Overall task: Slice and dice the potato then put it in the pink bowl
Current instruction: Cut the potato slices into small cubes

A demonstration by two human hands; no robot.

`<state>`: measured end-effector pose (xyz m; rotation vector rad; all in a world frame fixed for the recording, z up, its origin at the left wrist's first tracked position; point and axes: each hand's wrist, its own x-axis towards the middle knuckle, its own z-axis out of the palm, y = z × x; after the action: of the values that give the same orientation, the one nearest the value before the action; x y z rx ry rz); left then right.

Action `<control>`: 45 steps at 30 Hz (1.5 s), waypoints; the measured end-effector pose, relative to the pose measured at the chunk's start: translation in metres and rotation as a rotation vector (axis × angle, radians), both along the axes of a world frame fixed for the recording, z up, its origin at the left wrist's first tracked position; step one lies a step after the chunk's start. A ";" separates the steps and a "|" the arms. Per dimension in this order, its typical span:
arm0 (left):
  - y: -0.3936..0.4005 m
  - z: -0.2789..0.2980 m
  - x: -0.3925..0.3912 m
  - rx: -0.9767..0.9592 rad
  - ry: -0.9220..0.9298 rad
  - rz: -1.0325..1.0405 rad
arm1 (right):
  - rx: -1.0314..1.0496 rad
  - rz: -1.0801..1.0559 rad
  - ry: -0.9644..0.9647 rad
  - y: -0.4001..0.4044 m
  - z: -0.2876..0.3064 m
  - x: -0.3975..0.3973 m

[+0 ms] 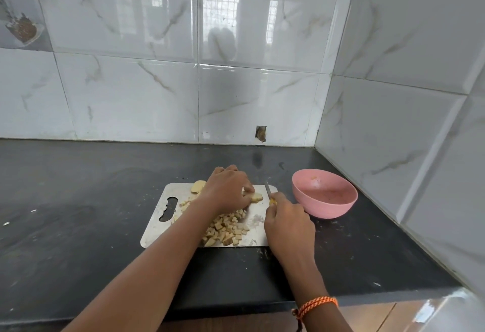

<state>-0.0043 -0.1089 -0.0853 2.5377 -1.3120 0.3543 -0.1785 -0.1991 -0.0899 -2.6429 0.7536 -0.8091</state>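
Pinning a potato piece point(256, 197) under the left hand point(226, 189) to steady it; right hand point(288, 222) clenched around knife point(268, 190), poised beside. Diced cubes point(225, 229) heaped mid-board point(157, 208); pink bowl point(325, 193) waiting near the bench's right edge.

No readable text, label or number anywhere.

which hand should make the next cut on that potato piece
Right: the right hand grips the knife beside the potato piece, which the left hand holds on the cutting board.
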 end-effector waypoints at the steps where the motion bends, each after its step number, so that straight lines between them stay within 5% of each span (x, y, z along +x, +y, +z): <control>1: -0.003 -0.001 -0.003 -0.008 -0.020 0.032 | -0.002 -0.001 -0.002 0.000 -0.001 0.000; 7: -0.015 -0.008 -0.014 -0.048 -0.075 0.162 | -0.024 -0.048 0.046 -0.001 -0.004 0.000; 15: 0.026 0.002 0.018 -0.215 0.166 0.193 | -0.073 -0.061 0.091 0.000 -0.006 0.002; 45: 0.021 0.006 0.004 -0.174 0.235 0.150 | -0.115 -0.055 0.159 0.007 0.000 -0.004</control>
<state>-0.0007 -0.0884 -0.0795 2.4484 -0.9664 0.1822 -0.1826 -0.1917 -0.0899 -2.8270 0.8470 -0.6806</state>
